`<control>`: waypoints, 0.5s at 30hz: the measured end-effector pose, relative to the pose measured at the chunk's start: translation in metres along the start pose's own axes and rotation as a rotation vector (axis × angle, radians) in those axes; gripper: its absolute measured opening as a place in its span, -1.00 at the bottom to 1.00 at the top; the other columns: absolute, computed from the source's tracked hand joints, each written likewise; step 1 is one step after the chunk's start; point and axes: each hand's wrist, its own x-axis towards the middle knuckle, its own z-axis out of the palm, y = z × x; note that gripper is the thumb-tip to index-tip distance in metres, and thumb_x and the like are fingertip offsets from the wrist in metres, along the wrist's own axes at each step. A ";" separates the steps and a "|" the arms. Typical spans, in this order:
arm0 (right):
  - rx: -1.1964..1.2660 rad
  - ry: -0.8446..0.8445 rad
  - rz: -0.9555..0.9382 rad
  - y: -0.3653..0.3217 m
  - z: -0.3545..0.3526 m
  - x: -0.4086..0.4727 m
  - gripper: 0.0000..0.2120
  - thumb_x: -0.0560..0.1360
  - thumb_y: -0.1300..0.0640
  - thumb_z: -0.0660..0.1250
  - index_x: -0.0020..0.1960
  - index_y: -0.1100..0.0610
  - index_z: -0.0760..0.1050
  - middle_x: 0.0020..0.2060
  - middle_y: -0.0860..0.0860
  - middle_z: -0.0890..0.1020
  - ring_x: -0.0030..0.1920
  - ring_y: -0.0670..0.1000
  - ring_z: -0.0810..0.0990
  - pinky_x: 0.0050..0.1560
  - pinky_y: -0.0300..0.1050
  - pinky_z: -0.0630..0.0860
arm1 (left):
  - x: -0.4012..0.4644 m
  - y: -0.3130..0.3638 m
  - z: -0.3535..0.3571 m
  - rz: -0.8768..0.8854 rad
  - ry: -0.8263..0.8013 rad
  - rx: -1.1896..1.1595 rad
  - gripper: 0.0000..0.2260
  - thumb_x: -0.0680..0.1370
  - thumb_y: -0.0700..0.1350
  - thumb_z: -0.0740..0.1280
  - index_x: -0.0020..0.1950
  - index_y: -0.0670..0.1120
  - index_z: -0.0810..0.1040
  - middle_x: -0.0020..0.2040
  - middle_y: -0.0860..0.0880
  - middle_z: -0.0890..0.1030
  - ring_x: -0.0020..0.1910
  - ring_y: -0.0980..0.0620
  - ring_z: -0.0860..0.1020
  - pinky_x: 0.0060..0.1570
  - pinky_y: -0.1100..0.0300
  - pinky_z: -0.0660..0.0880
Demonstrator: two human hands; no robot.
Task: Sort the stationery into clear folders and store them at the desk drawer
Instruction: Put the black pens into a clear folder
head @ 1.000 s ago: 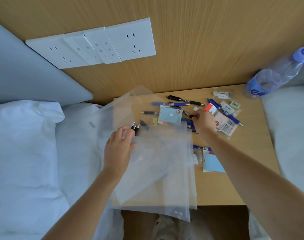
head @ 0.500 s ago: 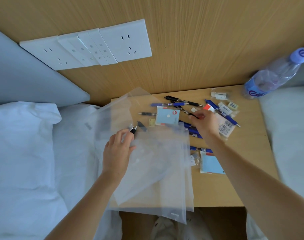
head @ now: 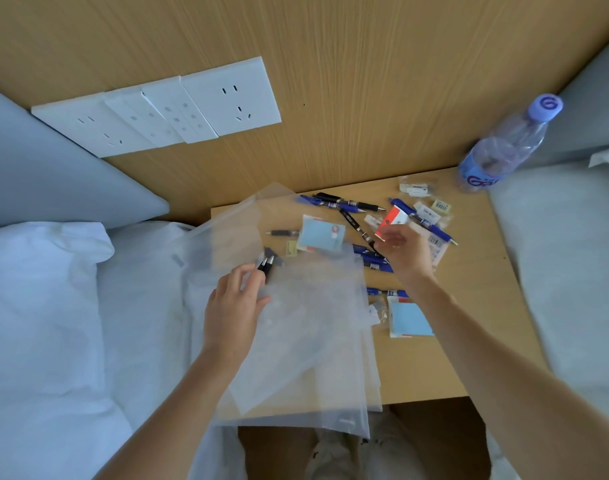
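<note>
Pinching a black pen (head: pixel 356 226) by its lower end, the right hand (head: pixel 405 252) is lifting it off the small wooden desk (head: pixel 469 341), the barrel slanting up and away toward the back wall. Left hand (head: pixel 232 308) is gripping a couple of black pens (head: pixel 265 265) together with the edge of the clear folders (head: pixel 306 341), fingers curled round both; how many pens it has is hard to tell, since the plastic is blurring them. Those folders are lying fanned over the near-left part of the desk, spilling past its left edge onto the white bedding (head: pixel 46 323). More blue and black pens (head: pixel 341 202) are lying scattered at the back of the desk, with another blue pen (head: pixel 431 225) toward the back right among small packaged erasers (head: pixel 415 188). One blue sticky-note pad (head: pixel 320 233) is sitting mid-desk just behind the folders, another (head: pixel 408 320) just right of them. A water bottle (head: pixel 503 147) is standing at the desk's back right corner.
</note>
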 end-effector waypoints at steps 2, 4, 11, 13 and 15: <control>-0.119 -0.010 0.041 0.012 0.002 -0.001 -0.69 0.44 0.32 0.39 0.16 0.16 0.54 0.04 0.02 0.57 0.01 -0.04 0.52 -0.03 -0.26 0.45 | -0.002 -0.001 0.000 0.008 0.003 0.000 -0.53 0.28 -0.24 0.58 -0.05 -0.04 0.32 0.00 -0.13 0.58 -0.20 -0.19 0.58 -0.34 0.04 0.55; -0.211 0.018 0.030 0.023 0.004 -0.001 -0.67 0.42 0.34 0.40 0.17 0.18 0.53 0.09 0.07 0.56 0.06 0.01 0.52 0.08 -0.16 0.46 | -0.004 -0.002 0.001 0.015 -0.001 -0.004 -0.54 0.28 -0.23 0.57 -0.05 -0.04 0.32 0.01 -0.13 0.58 -0.20 -0.19 0.57 -0.33 0.04 0.56; -0.421 0.085 -0.003 0.029 0.018 0.007 -0.70 0.41 0.31 0.41 0.13 0.17 0.56 0.03 0.13 0.56 0.07 0.15 0.51 0.19 0.13 0.43 | -0.004 -0.006 0.005 0.028 -0.010 -0.006 -0.56 0.31 -0.20 0.56 -0.04 -0.05 0.33 0.05 -0.13 0.58 -0.17 -0.18 0.57 -0.29 0.01 0.56; -0.386 0.081 0.022 0.028 0.019 0.008 -0.72 0.42 0.30 0.41 0.12 0.16 0.57 0.02 0.12 0.58 0.06 0.14 0.53 0.17 0.12 0.44 | -0.003 -0.007 0.006 0.036 -0.012 -0.008 -0.56 0.31 -0.20 0.56 -0.03 -0.05 0.33 0.05 -0.13 0.58 -0.17 -0.18 0.58 -0.30 0.01 0.57; -0.293 0.072 0.041 0.025 0.018 0.006 -0.74 0.45 0.27 0.39 0.13 0.15 0.56 0.02 0.11 0.57 0.02 0.08 0.53 0.10 -0.02 0.48 | -0.002 -0.008 0.006 0.039 -0.012 -0.014 -0.56 0.31 -0.20 0.56 -0.02 -0.05 0.34 0.05 -0.13 0.57 -0.17 -0.18 0.57 -0.31 0.01 0.57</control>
